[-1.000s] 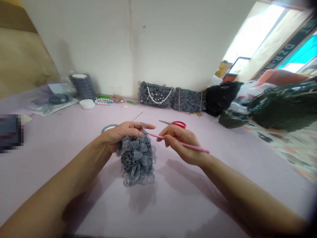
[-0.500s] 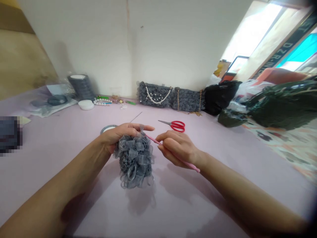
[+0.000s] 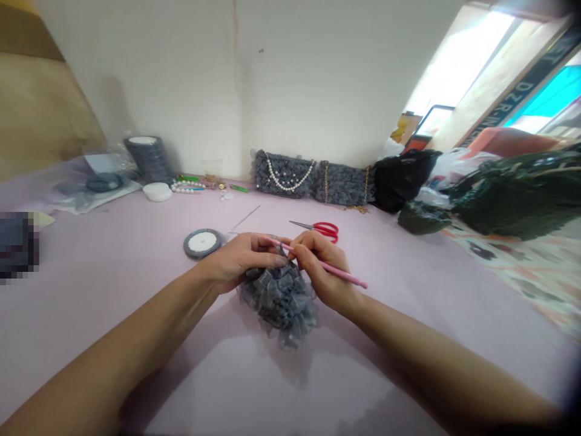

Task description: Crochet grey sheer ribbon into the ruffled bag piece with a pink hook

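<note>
Grey ruffled ribbon crochet work [image 3: 284, 303] hangs below my hands over the pink tabletop. My left hand [image 3: 247, 257] grips its upper edge between thumb and fingers. In my right hand [image 3: 324, 266] is a pink crochet hook [image 3: 342, 275], its handle end sticking out to the lower right. The hook's front part lies at the top edge of the work, beside my left fingertips; its very tip is hard to make out. A spool of grey ribbon [image 3: 203, 243] lies flat just left of my left hand.
Red-handled scissors [image 3: 325, 231] lie behind my right hand, and a thin needle-like rod [image 3: 246, 217] behind my left. Against the wall stand two grey ruffled bags [image 3: 285, 175], a black plastic bag [image 3: 406, 178] and stacked ribbon spools [image 3: 147, 160]. A white round container [image 3: 157, 192] sits at left.
The crochet work has moved right and tilted, bringing both hands close together. The hook now lies across the work's top edge, and the ribbon spool has come into fuller view.
</note>
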`<state>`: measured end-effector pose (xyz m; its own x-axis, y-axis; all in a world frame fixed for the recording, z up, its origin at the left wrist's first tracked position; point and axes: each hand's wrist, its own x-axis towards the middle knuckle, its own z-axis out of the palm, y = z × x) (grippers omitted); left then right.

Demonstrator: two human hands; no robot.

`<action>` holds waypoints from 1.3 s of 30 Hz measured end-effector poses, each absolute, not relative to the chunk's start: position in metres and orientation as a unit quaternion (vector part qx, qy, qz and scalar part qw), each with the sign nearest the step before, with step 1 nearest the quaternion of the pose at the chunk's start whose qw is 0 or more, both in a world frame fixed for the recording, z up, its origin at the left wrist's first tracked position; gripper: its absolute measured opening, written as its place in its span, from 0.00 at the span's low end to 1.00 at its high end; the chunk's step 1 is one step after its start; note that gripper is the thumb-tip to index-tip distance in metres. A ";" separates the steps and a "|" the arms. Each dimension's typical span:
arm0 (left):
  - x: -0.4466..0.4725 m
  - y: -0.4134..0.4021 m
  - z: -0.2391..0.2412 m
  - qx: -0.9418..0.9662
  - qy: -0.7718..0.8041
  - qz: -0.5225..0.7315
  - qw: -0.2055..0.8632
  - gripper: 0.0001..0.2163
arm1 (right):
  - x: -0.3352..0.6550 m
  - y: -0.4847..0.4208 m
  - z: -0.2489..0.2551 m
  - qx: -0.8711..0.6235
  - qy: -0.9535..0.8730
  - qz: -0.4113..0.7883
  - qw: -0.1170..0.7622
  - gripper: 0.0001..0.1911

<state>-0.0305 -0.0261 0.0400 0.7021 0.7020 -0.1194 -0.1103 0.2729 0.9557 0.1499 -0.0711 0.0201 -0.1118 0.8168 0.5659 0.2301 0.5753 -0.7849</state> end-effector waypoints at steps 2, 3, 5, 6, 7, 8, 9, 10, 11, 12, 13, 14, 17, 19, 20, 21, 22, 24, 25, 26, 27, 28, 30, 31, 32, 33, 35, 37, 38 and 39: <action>-0.025 -0.030 0.036 0.546 0.296 0.298 0.725 0.12 | 0.151 -0.071 0.025 -0.403 -0.707 0.198 0.546 0.12; -0.023 -0.032 0.035 0.557 0.308 0.306 0.708 0.12 | 0.153 -0.071 0.029 -0.414 -0.715 0.177 0.535 0.13; -0.020 -0.033 0.032 0.595 0.333 0.316 0.659 0.11 | 0.157 -0.071 0.038 -0.442 -0.732 0.158 0.494 0.14; -0.019 -0.034 0.031 0.621 0.349 0.319 0.625 0.10 | 0.159 -0.071 0.042 -0.459 -0.740 0.156 0.467 0.15; -0.018 -0.034 0.031 0.648 0.367 0.318 0.586 0.11 | 0.160 -0.072 0.047 -0.478 -0.744 0.162 0.438 0.17; -0.017 -0.034 0.030 0.675 0.385 0.315 0.545 0.11 | 0.161 -0.073 0.051 -0.493 -0.745 0.176 0.414 0.19; -0.016 -0.035 0.030 0.698 0.401 0.309 0.506 0.11 | 0.162 -0.073 0.054 -0.502 -0.742 0.201 0.396 0.20; -0.016 -0.035 0.030 0.715 0.413 0.304 0.476 0.12 | 0.162 -0.074 0.056 -0.505 -0.736 0.233 0.385 0.21; -0.016 -0.035 0.030 0.726 0.419 0.297 0.456 0.12 | 0.162 -0.074 0.057 -0.505 -0.728 0.267 0.380 0.21; -0.016 -0.034 0.030 0.734 0.418 0.292 0.448 0.11 | 0.162 -0.074 0.057 -0.501 -0.720 0.296 0.379 0.21; -0.018 -0.033 0.031 0.740 0.412 0.290 0.445 0.11 | 0.163 -0.073 0.056 -0.494 -0.714 0.315 0.384 0.21; -0.020 -0.031 0.033 0.745 0.402 0.291 0.445 0.12 | 0.164 -0.072 0.054 -0.487 -0.710 0.323 0.393 0.20; -0.030 -0.023 0.038 0.767 0.379 0.318 0.408 0.14 | 0.167 -0.067 0.048 -0.468 -0.704 0.322 0.426 0.21; -0.038 -0.018 0.042 0.777 0.390 0.347 0.353 0.14 | 0.168 -0.066 0.046 -0.461 -0.699 0.323 0.441 0.20; -0.041 -0.016 0.045 0.778 0.396 0.359 0.330 0.14 | 0.168 -0.066 0.045 -0.460 -0.699 0.321 0.444 0.20; -0.044 -0.014 0.047 0.776 0.400 0.368 0.321 0.14 | 0.168 -0.066 0.046 -0.459 -0.699 0.316 0.448 0.20; -0.046 -0.014 0.048 0.772 0.397 0.369 0.332 0.15 | 0.168 -0.066 0.046 -0.459 -0.701 0.309 0.451 0.20; -0.048 -0.015 0.050 0.751 0.378 0.354 0.410 0.19 | 0.167 -0.068 0.048 -0.459 -0.710 0.290 0.448 0.20; -0.048 -0.016 0.050 0.735 0.365 0.340 0.459 0.23 | 0.168 -0.068 0.048 -0.456 -0.716 0.280 0.448 0.20; -0.048 -0.018 0.050 0.718 0.353 0.327 0.503 0.26 | 0.168 -0.069 0.048 -0.453 -0.721 0.271 0.448 0.20; -0.047 -0.019 0.049 0.702 0.343 0.318 0.537 0.28 | 0.169 -0.069 0.048 -0.449 -0.726 0.264 0.448 0.20; -0.047 -0.021 0.048 0.690 0.335 0.313 0.560 0.29 | 0.170 -0.070 0.047 -0.446 -0.730 0.260 0.447 0.19; -0.044 -0.023 0.045 0.675 0.323 0.313 0.586 0.29 | 0.173 -0.070 0.045 -0.438 -0.738 0.258 0.445 0.18; -0.043 -0.024 0.043 0.669 0.314 0.313 0.597 0.29 | 0.174 -0.070 0.044 -0.433 -0.742 0.259 0.441 0.18; -0.042 -0.024 0.042 0.665 0.302 0.313 0.607 0.30 | 0.176 -0.070 0.044 -0.426 -0.747 0.263 0.438 0.17; -0.040 -0.025 0.042 0.661 0.288 0.316 0.616 0.31 | 0.177 -0.070 0.043 -0.418 -0.751 0.267 0.437 0.17; -0.038 -0.026 0.042 0.657 0.269 0.323 0.626 0.32 | 0.178 -0.070 0.043 -0.402 -0.756 0.275 0.437 0.17; -0.037 -0.026 0.042 0.658 0.265 0.329 0.624 0.34 | 0.179 -0.070 0.044 -0.390 -0.762 0.278 0.436 0.17; -0.036 -0.026 0.043 0.659 0.268 0.331 0.619 0.33 | 0.179 -0.070 0.045 -0.387 -0.764 0.278 0.434 0.17; -0.036 -0.026 0.043 0.661 0.272 0.333 0.614 0.33 | 0.180 -0.070 0.045 -0.385 -0.767 0.278 0.431 0.17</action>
<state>-0.0358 -0.0262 0.0433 0.6296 0.7695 0.1069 -0.0498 -0.0974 0.9940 0.1796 -0.0698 0.0453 -0.3319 0.8304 0.4475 0.3517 0.5491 -0.7581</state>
